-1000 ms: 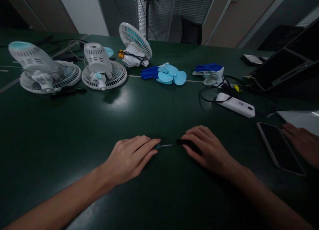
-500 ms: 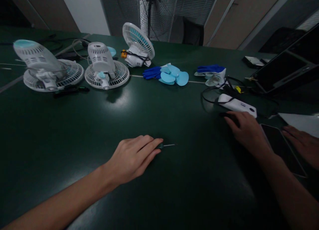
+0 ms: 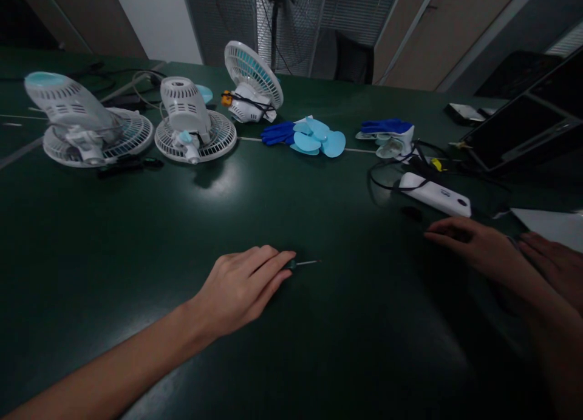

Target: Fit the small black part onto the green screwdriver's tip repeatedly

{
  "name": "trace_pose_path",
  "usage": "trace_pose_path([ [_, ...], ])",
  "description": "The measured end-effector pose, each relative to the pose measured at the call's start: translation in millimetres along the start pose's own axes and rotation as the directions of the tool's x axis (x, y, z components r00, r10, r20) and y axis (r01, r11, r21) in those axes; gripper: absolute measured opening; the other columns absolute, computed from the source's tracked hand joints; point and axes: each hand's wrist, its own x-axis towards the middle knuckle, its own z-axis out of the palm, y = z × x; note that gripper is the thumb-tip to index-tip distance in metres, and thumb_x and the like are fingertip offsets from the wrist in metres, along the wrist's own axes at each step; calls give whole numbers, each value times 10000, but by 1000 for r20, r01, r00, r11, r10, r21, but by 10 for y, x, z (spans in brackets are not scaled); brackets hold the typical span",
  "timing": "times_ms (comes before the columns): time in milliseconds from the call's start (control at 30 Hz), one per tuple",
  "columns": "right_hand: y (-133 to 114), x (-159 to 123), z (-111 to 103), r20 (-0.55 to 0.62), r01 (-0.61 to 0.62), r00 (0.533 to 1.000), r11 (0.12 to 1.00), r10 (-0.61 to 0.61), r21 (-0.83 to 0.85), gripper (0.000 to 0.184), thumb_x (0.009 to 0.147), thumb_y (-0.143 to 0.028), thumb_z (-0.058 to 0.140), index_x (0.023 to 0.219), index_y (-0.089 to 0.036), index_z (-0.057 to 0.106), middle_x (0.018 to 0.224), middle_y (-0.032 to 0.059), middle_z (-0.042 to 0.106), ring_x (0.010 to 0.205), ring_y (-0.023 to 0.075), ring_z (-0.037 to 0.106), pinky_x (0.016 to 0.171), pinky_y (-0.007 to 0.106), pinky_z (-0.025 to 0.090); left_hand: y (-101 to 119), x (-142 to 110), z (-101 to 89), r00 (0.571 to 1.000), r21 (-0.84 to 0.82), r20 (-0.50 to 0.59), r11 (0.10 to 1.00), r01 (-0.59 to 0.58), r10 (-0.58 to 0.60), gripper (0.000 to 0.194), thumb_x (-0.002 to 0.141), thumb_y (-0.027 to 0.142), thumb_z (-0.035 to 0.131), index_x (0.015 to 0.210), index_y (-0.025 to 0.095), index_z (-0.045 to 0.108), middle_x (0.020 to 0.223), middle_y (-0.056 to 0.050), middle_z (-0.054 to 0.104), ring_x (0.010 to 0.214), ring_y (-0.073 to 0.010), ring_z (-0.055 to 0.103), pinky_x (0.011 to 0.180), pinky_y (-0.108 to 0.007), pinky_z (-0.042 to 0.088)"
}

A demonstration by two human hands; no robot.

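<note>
My left hand (image 3: 246, 286) is closed round the dark green handle of a screwdriver (image 3: 291, 264) on the dark green table. The screwdriver's thin metal shaft points right, and most of its handle is hidden under my fingers. My right hand (image 3: 473, 244) hovers at the right, fingers curved, thumb apart, with nothing visible in it. Just beyond its fingertips lies a small dark object (image 3: 412, 213), too dark to name. Behind that is a white power strip (image 3: 435, 194) with a black cable.
Two white fans (image 3: 195, 119) lie face down at the back left, beside a tilted fan (image 3: 252, 83). A light blue fan blade (image 3: 319, 138) and blue-white gloves (image 3: 387, 135) lie along the back. Another person's hand (image 3: 551, 259) is at the right, near a white sheet (image 3: 551, 226).
My right hand has let go of the small dark object and drawn back to the right, now covering the dark flat device. My left hand and the screwdriver have hardly moved.
</note>
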Motion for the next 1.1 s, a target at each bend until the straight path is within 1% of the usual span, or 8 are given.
trace_pose_path([
  [133, -96, -19, 23, -27, -45, 999, 999, 44, -2, 619, 625, -743, 696, 1019, -266, 726, 1007, 53, 741, 826, 261, 677, 687, 374, 504, 6, 3, -3, 1000, 8, 2, 1000, 3, -3, 326, 1007, 236, 525, 1315, 137, 567, 1031, -52, 660, 766, -133, 620, 597, -268, 524],
  [300, -204, -21, 64, -83, 11, 996, 1000, -13, -25, 588, 658, -761, 626, 926, -254, 756, 1014, 63, 745, 846, 271, 677, 733, 398, 497, 0, -10, 2, 1000, 19, 7, 1000, 7, -7, 328, 1008, 243, 525, 1317, 141, 565, 1033, -49, 664, 762, -137, 625, 594, -278, 533],
  [567, -166, -6, 100, -79, 49, 996, 998, -51, -26, 574, 696, -730, 593, 944, -230, 726, 1008, 88, 733, 814, 269, 667, 708, 405, 498, 2, 0, 6, 1000, 1, 20, 1000, 13, -13, 338, 1003, 237, 533, 1328, 146, 556, 1045, -51, 663, 775, -139, 626, 599, -280, 541],
  [767, -155, -27, 109, -75, 16, 997, 999, -18, -33, 518, 715, -681, 605, 973, -240, 687, 952, 65, 738, 739, 245, 665, 643, 357, 480, -4, -3, 5, 1000, 5, 24, 1000, 10, -11, 335, 1008, 248, 524, 1327, 150, 556, 1046, -52, 664, 781, -139, 627, 612, -277, 550],
  [867, -197, -52, 74, -56, 18, 998, 1000, -18, -3, 500, 713, -631, 629, 1015, -237, 691, 955, 67, 747, 759, 254, 678, 642, 347, 482, -10, 1, 1, 999, 3, 30, 1000, 11, -11, 332, 1015, 251, 508, 1325, 145, 557, 1037, -55, 662, 774, -136, 624, 598, -263, 541],
  [967, -227, -75, 17, -57, 35, 998, 999, -36, -25, 514, 742, -595, 605, 1103, -244, 711, 972, 67, 750, 774, 258, 680, 650, 355, 487, -2, 1, -5, 1000, 1, 24, 1000, 7, -7, 333, 1012, 249, 513, 1323, 142, 558, 1038, -58, 661, 778, -140, 623, 600, -264, 540],
  [1033, -231, -88, -19, -75, 52, 996, 997, -57, -61, 487, 767, -580, 574, 1109, -271, 732, 1015, 55, 751, 819, 264, 685, 680, 370, 495, 7, -2, -8, 1000, -1, 22, 1000, 7, -7, 333, 1009, 247, 517, 1324, 144, 557, 1032, -58, 661, 774, -141, 621, 598, -265, 538],
  [1100, -233, -99, -44, -124, 37, 991, 996, -46, -76, 460, 766, -589, 566, 1063, -293, 754, 1060, 38, 752, 884, 279, 690, 714, 384, 502, 14, -3, -8, 1000, -2, 24, 1000, 8, -8, 333, 1009, 242, 516, 1326, 146, 555, 1027, -57, 661, 767, -141, 620, 590, -263, 532],
])
